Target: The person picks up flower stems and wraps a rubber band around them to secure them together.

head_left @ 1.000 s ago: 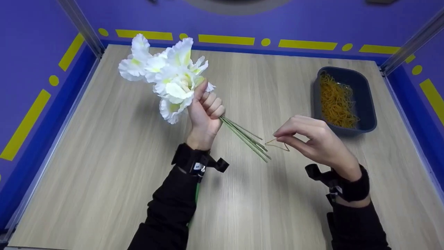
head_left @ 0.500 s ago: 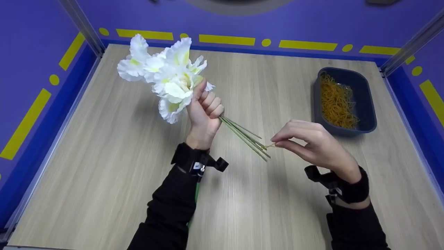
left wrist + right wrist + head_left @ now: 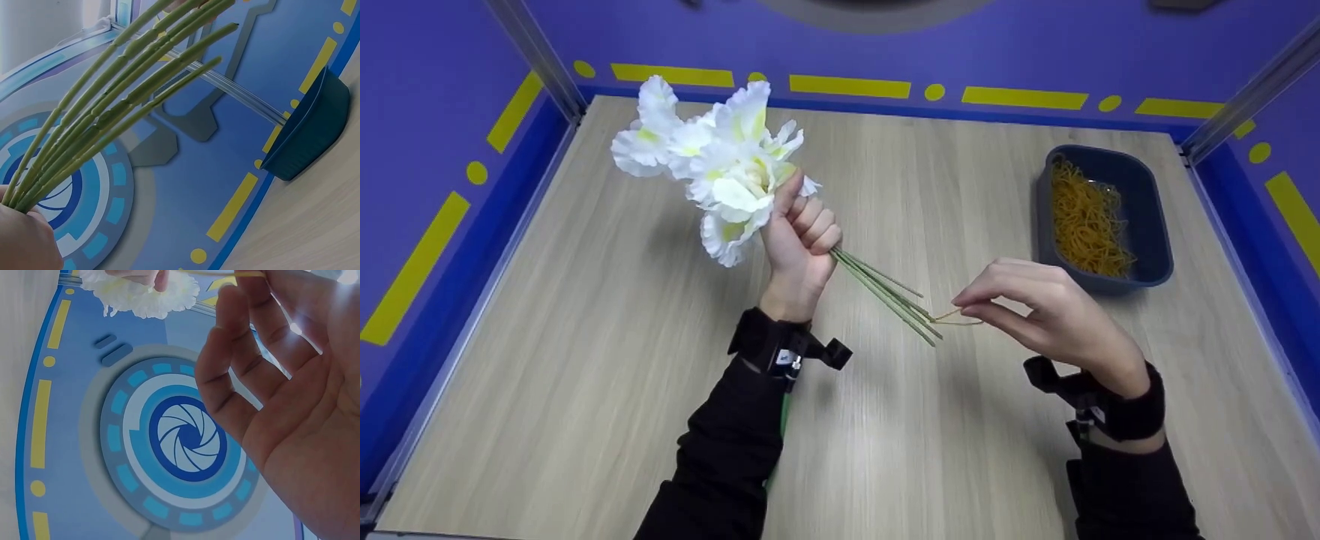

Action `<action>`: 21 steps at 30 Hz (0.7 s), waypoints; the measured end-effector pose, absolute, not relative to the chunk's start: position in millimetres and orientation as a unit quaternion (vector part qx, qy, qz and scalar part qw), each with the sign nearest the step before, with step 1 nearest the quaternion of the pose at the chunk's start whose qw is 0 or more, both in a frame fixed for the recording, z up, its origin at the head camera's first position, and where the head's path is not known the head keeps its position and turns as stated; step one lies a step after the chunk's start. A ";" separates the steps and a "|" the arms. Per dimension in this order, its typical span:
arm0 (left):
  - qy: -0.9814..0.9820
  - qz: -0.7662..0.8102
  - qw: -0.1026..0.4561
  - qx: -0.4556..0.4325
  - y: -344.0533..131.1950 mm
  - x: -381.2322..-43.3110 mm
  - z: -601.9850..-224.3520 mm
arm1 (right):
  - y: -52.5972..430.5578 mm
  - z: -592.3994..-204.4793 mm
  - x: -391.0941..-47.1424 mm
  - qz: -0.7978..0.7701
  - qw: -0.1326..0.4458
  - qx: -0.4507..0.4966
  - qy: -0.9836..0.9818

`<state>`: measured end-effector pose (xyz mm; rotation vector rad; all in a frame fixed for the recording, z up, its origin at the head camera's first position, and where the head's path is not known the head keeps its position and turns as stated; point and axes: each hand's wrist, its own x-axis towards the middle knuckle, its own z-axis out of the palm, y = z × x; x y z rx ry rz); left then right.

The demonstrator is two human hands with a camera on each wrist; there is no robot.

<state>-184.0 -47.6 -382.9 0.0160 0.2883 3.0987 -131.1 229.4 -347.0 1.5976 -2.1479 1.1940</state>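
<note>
The left hand is closed in a fist around the stems, right under the white flowers. The flowers puff out above that hand, on the side away from the right hand. The green stems stick out below the fist and spread a little, with their ends pointing at the right hand. The right hand pinches a thin yellow band between its thumb and finger. The band reaches from that pinch to the stem ends, but I cannot tell if it goes around any of them. Past the right hand, farther from the person, is a dark bin with more bands in it. The flowers look light. Their petals look soft and easy to squash, so the stems are the best place to hold. The stems seem stiff but thin, and may slide in a loose fist. The band seems soft and stretchy, and could snap away, so a tight pinch on one side suits it.
</note>
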 end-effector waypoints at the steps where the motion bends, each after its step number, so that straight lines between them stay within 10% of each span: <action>1: 0.092 0.996 0.014 0.002 -47.9 -184.0 -382.6 | 229.4 -347.5 -131.7 0.401 0.105 0.542 -0.731; 21: 0.092 0.996 0.018 0.000 -50.2 -182.0 -381.6 | 226.7 -353.7 -136.6 0.351 0.088 0.468 -0.806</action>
